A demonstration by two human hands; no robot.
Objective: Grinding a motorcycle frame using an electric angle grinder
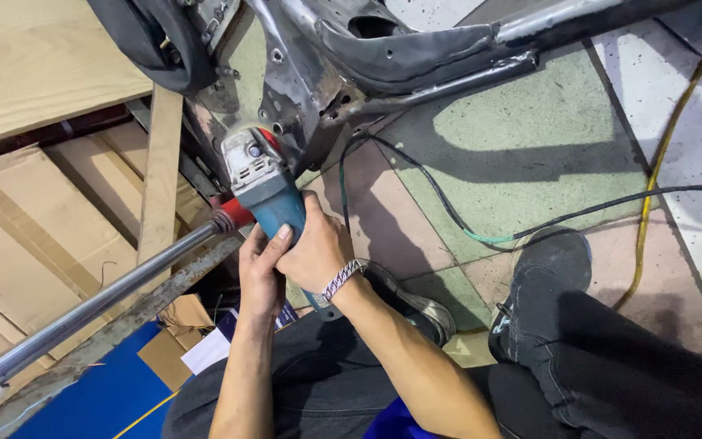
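Observation:
A blue-green angle grinder (266, 191) with a grey metal head points up at a bare, scorched metal frame (343, 61). My right hand (316, 248), with a silver chain bracelet on the wrist, wraps around the grinder's body. My left hand (260, 272) grips the same body from the left, just below the red collar. The grinder's head touches or nearly touches the frame near several bolt holes. The disc itself is hidden behind the head.
A long grey steel tube (83, 313) runs from lower left to the grinder. Cardboard sheets (34, 228) and a wooden slat (160, 171) lie left. Black and yellow cables (652, 175) cross the tiled floor. My black shoes (546, 276) rest below the frame.

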